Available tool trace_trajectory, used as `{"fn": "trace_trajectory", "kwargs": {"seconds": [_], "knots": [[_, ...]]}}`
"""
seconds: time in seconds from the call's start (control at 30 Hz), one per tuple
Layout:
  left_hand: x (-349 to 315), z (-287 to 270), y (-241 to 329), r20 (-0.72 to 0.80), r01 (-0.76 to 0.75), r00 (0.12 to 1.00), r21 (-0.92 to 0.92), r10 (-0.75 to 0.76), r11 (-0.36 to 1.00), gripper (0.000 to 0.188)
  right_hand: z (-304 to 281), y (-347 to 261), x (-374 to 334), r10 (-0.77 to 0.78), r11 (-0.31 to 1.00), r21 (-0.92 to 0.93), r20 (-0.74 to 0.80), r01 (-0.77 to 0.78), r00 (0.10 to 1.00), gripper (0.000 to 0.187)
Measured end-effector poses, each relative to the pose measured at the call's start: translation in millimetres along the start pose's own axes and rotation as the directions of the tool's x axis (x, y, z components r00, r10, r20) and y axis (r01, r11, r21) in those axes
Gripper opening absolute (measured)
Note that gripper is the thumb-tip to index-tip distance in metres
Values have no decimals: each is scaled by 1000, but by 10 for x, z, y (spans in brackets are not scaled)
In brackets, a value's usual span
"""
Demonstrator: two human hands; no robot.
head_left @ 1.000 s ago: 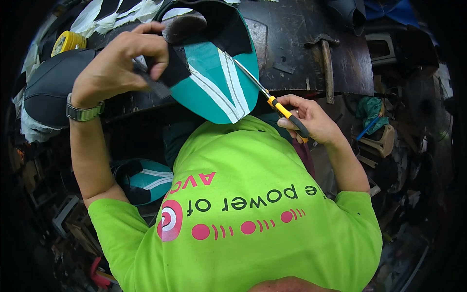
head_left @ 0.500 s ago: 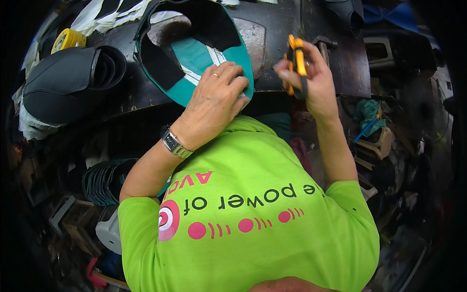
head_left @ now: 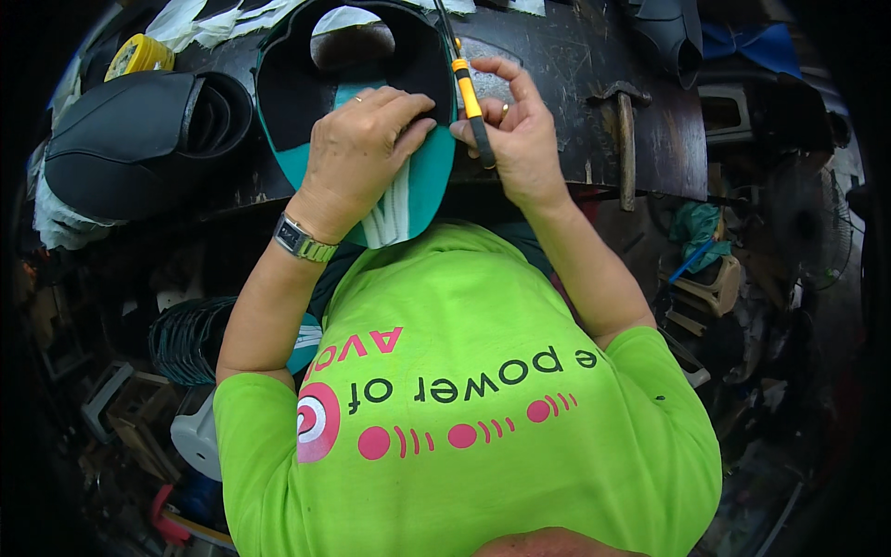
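Note:
A teal and black shoe upper with white stripes lies at the near edge of a dark workbench. My left hand presses flat on its teal toe part, a watch on the wrist. My right hand grips a thin tool with a yellow and black handle, held upright right beside the upper's right edge, its metal shaft pointing away from me. The two hands almost touch.
A stack of black shoe uppers lies at the left of the bench, a yellow tape roll behind it. A hammer rests on the right of the bench. More teal uppers are piled below left, with clutter around.
The upper has come down flat onto the bench edge. My left hand has shifted onto its toe part. My right hand has brought the tool from the right over to the upper's edge.

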State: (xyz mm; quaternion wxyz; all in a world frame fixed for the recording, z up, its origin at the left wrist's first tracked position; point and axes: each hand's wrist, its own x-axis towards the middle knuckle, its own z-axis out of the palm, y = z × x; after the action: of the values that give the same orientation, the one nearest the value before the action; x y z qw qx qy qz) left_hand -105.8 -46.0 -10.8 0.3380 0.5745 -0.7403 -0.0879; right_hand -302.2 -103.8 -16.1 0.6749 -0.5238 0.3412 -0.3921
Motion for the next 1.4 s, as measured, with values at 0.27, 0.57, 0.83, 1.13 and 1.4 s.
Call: {"fn": "trace_trajectory", "kwargs": {"seconds": [0.27,0.57,0.83,1.13,1.4], "knots": [[-1,77,37,-132,-273,946,172,297,946,14,87,141,-94,-152,986,-78,-36,149,988,68],[39,164,-216,-139,165,956,-470,-257,867,11,127,106,-114,-134,983,-137,-61,125,989,71],[-5,146,-116,-171,-35,985,-278,-14,960,34,92,85,-76,-70,994,-85,-78,63,994,69],[-81,117,-138,-156,-170,977,-150,146,974,22,146,65,-187,-77,994,-82,-79,71,994,70],[-83,165,-167,-137,-248,960,-15,244,969,18,87,-29,-194,48,989,-137,-67,-57,997,76]]}}
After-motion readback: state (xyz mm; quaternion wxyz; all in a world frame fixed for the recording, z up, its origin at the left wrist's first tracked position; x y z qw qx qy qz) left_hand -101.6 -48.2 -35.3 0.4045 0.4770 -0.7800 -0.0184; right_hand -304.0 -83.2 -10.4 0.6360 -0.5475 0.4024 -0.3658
